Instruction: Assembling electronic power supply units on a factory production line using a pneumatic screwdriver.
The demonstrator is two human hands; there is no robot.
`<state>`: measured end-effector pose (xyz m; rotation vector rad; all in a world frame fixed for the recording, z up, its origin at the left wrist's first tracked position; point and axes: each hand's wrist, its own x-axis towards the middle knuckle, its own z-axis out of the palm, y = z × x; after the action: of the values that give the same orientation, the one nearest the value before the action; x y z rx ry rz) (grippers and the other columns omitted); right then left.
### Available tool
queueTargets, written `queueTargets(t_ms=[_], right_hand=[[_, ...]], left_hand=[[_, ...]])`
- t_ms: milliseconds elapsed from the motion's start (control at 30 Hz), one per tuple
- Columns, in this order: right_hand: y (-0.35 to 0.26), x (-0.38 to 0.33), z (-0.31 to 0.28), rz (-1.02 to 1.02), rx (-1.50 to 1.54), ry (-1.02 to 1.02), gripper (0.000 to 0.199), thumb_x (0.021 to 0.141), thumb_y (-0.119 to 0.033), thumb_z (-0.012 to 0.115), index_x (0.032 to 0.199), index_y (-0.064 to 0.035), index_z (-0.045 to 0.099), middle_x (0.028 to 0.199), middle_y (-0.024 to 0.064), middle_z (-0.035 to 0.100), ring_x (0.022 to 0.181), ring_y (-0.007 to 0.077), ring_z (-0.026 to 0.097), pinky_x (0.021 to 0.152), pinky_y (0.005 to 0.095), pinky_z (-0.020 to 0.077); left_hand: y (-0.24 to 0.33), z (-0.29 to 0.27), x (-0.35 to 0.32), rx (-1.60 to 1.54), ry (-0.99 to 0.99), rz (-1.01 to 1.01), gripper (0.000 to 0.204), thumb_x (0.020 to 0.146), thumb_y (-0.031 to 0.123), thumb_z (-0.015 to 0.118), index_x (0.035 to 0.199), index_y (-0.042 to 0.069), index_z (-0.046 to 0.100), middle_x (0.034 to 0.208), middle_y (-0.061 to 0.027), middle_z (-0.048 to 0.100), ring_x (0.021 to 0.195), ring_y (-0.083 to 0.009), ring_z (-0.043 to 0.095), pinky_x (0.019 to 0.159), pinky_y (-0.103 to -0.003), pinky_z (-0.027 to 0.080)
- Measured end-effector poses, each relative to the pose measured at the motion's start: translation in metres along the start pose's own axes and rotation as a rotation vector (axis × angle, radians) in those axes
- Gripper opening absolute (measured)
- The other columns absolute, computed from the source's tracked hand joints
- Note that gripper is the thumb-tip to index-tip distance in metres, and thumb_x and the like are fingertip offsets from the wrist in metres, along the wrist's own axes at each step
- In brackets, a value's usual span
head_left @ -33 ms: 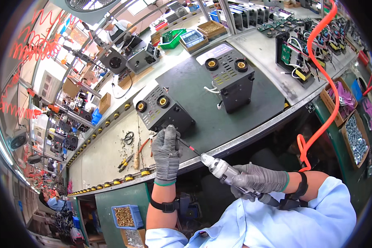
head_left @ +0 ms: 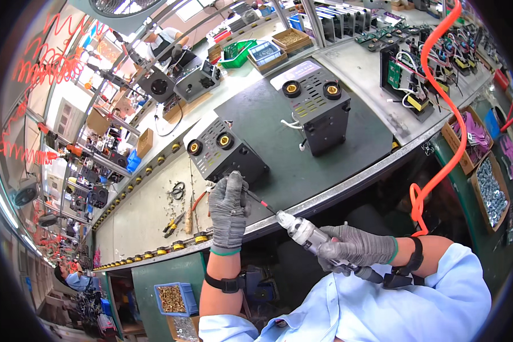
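Observation:
My right hand [head_left: 356, 247], in a grey knit glove, is wrapped round a power screwdriver [head_left: 305, 232] with a pale body. Its long bit [head_left: 263, 203], with a red band, points up and left toward my left fingertips. My left hand [head_left: 229, 214], gloved alike, is closed at the near lower edge of a dark metal box [head_left: 228, 154]; whatever its fingers pinch is hidden. This box carries two round brass-centred sockets and slots on its upper panel. A second similar box [head_left: 322, 111], with white wires at its side, stands farther right on the dark mat [head_left: 290, 176].
Pliers [head_left: 174, 224] and scissors [head_left: 178, 190] lie left of my left hand. An orange air hose [head_left: 453, 108] hangs at the right. Circuit assemblies [head_left: 407, 80] stand far right. A blue bin of brass screws [head_left: 174, 298] sits below left. Another person [head_left: 168, 40] works across the bench.

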<state>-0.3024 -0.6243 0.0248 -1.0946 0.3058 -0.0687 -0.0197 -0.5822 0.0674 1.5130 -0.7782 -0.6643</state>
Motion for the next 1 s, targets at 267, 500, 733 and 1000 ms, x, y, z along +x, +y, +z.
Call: queueTargets(t_ms=[267, 500, 733, 1000], right_hand=[[-0.023, 0.018, -0.007, -0.036, -0.016, 0.122, 0.057, 0.091, -0.059, 0.068, 0.110, -0.0064, 0.060, 0.077, 0.0044, 0.064, 0.060, 0.0091, 0.063, 0.050, 0.0253, 0.0535], [-0.028, 0.035, -0.004, -0.023, -0.006, 0.170, 0.055, 0.092, -0.058, 0.065, 0.102, -0.0053, 0.055, 0.072, 0.0044, 0.063, 0.056, 0.0094, 0.062, 0.046, 0.0251, 0.0536], [-0.029, 0.044, -0.005, 0.009, -0.019, 0.185, 0.055, 0.092, -0.058, 0.067, 0.105, -0.0063, 0.057, 0.074, 0.0035, 0.063, 0.059, 0.0084, 0.063, 0.047, 0.0246, 0.0535], [-0.030, 0.040, 0.000, -0.045, -0.063, 0.236, 0.058, 0.091, -0.059, 0.069, 0.112, -0.0056, 0.058, 0.078, 0.0039, 0.064, 0.061, 0.0075, 0.062, 0.051, 0.0236, 0.0534]], left_hand=[[0.052, -0.032, 0.033, 0.503, -0.064, 0.262, 0.051, 0.104, 0.048, 0.055, 0.088, 0.001, 0.068, 0.069, -0.0030, 0.060, 0.068, -0.0139, 0.058, 0.064, -0.030, 0.046], [0.062, -0.020, 0.117, 1.229, 0.210, 0.762, 0.041, 0.098, 0.041, 0.061, 0.084, 0.003, 0.066, 0.080, -0.0209, 0.066, 0.078, -0.0380, 0.067, 0.072, -0.046, 0.052], [0.069, 0.009, 0.123, 1.389, 0.201, 0.563, 0.044, 0.094, 0.048, 0.063, 0.078, 0.008, 0.070, 0.080, -0.0177, 0.070, 0.076, -0.0367, 0.070, 0.073, -0.048, 0.054], [0.058, 0.003, 0.130, 1.370, 0.227, 0.712, 0.042, 0.093, 0.047, 0.062, 0.077, 0.009, 0.068, 0.074, -0.0138, 0.068, 0.071, -0.0334, 0.069, 0.067, -0.047, 0.053]])
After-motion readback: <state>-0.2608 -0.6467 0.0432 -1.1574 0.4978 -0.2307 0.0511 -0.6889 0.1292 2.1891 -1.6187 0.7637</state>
